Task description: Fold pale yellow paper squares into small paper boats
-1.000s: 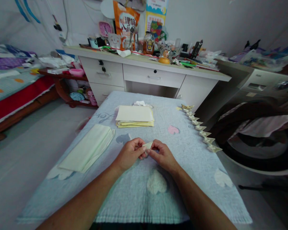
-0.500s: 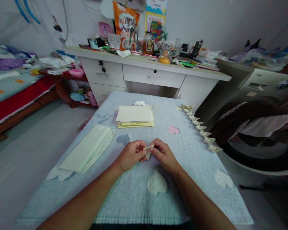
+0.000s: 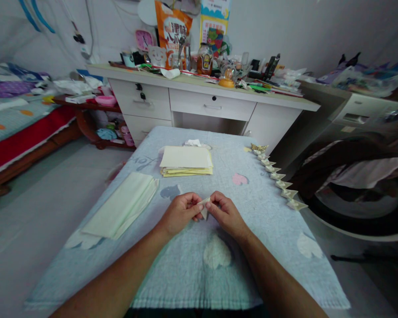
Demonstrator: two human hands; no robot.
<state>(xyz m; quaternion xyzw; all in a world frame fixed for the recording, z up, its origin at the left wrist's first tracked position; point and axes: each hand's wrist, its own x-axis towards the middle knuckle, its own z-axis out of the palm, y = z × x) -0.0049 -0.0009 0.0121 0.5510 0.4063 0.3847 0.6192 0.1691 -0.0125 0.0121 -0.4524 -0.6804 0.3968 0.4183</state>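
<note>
A small folded piece of pale paper (image 3: 204, 213) is pinched between both hands, its point facing down toward me. My left hand (image 3: 183, 213) grips its left side between thumb and fingers. On its right side, my right hand (image 3: 226, 213) presses with the thumb in front and curled fingers behind. The fingers hide parts of the paper. Along the table's right side runs a row of several folded paper boats (image 3: 289, 193), with a patterned one (image 3: 259, 148) at the far end.
On the cloth-covered table (image 3: 172, 282) lie a stack of cream and yellow paper (image 3: 186, 158) and, at left, a folded pale green sheaf (image 3: 122, 205). Beyond stands a cluttered white desk (image 3: 192, 99). A washing machine (image 3: 361, 115) is at right, a bed (image 3: 26, 128) at left.
Both hands keep hold of the folded paper. The paper has tilted slightly between the fingers, and the thumbs have shifted a little. Everything else stays where it was.
</note>
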